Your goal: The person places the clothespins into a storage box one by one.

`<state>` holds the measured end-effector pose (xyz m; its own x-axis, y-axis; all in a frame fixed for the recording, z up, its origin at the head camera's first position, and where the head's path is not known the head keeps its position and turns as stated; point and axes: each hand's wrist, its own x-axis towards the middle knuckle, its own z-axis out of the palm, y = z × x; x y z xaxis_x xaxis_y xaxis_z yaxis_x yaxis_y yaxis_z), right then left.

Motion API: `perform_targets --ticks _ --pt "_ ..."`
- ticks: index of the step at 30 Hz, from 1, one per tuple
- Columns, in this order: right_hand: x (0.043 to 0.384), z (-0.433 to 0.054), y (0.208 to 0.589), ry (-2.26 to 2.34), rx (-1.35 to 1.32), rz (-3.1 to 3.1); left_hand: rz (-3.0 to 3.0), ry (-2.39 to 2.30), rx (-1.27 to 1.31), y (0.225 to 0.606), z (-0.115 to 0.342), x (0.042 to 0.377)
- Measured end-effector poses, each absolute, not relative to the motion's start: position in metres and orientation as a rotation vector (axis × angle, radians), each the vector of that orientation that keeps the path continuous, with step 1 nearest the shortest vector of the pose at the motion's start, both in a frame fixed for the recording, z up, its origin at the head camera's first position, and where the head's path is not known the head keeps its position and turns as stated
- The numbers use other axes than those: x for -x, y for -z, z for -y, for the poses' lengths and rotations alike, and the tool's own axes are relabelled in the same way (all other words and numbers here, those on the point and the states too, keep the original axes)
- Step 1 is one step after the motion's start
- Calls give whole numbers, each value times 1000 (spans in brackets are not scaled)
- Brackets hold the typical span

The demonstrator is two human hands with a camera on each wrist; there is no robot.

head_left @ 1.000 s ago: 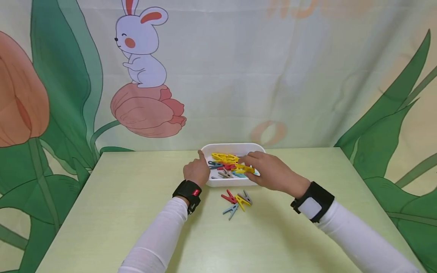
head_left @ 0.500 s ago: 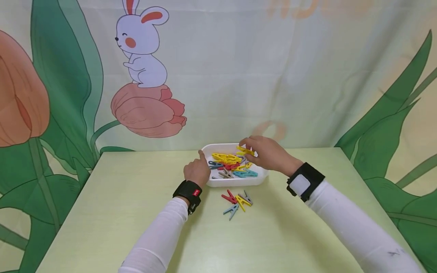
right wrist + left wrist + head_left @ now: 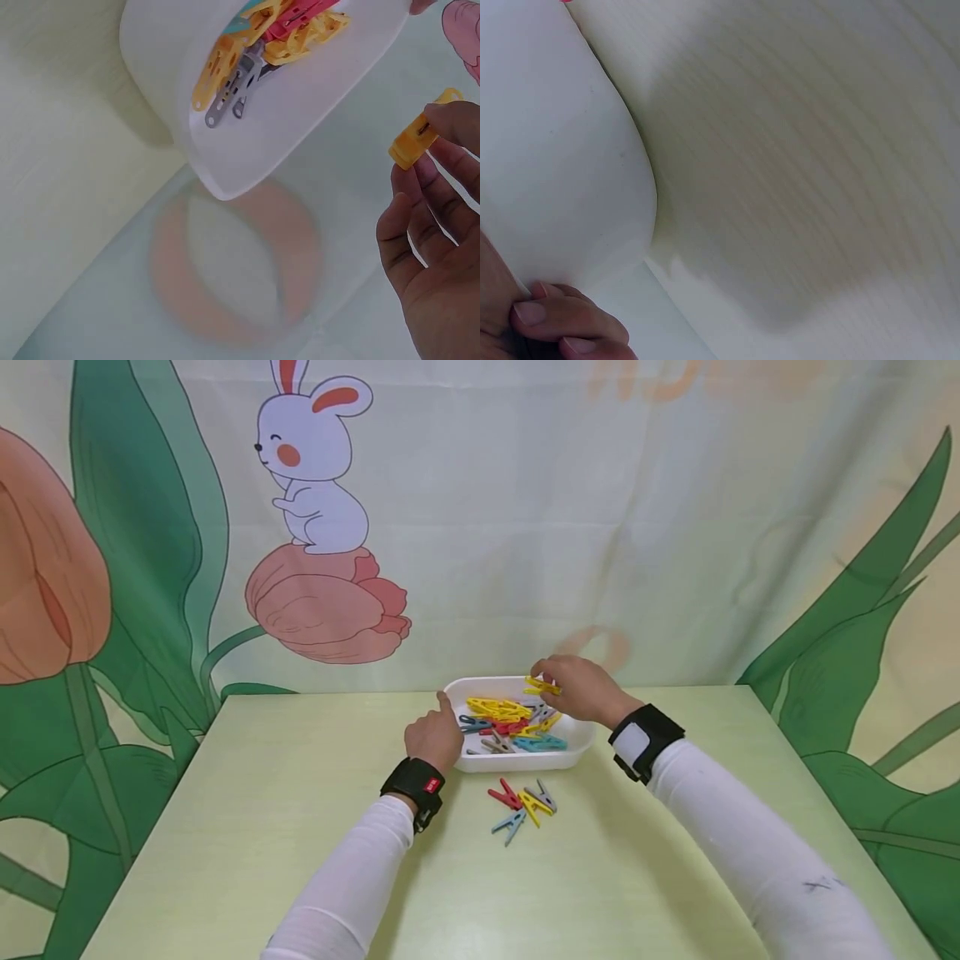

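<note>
My left hand (image 3: 433,739) grips the left end of a white plastic basket (image 3: 517,762), thumb over the rim; curled fingers (image 3: 574,319) show under its wall in the left wrist view. Above the basket's back right part, my right hand (image 3: 585,687) pinches a yellow clothespin (image 3: 416,140) between thumb and fingers. Inside the basket lie yellow clothespins (image 3: 498,708), red clothespins (image 3: 510,727), teal clothespins (image 3: 542,742) and several dark, grey and brownish ones.
In front of the basket, a red clothespin (image 3: 504,793), a yellow clothespin (image 3: 534,808), a grey clothespin (image 3: 543,793) and a light blue clothespin (image 3: 512,825) lie on the pale wooden table (image 3: 315,777). A printed curtain (image 3: 487,527) hangs behind the table's back edge.
My right hand has lifted the yellow clothespin from the basket's front right part toward its back right rim, uncovering the teal clothespins. My left hand has stayed on the basket.
</note>
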<state>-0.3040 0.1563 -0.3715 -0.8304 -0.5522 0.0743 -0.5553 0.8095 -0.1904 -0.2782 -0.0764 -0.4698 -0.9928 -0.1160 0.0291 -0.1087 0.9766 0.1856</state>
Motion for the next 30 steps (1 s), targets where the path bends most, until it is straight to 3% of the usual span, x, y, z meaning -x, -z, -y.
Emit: perform_targets --ticks 30 --pt "308 -145 395 -167 -813 3184 3082 266 -172 469 76 277"
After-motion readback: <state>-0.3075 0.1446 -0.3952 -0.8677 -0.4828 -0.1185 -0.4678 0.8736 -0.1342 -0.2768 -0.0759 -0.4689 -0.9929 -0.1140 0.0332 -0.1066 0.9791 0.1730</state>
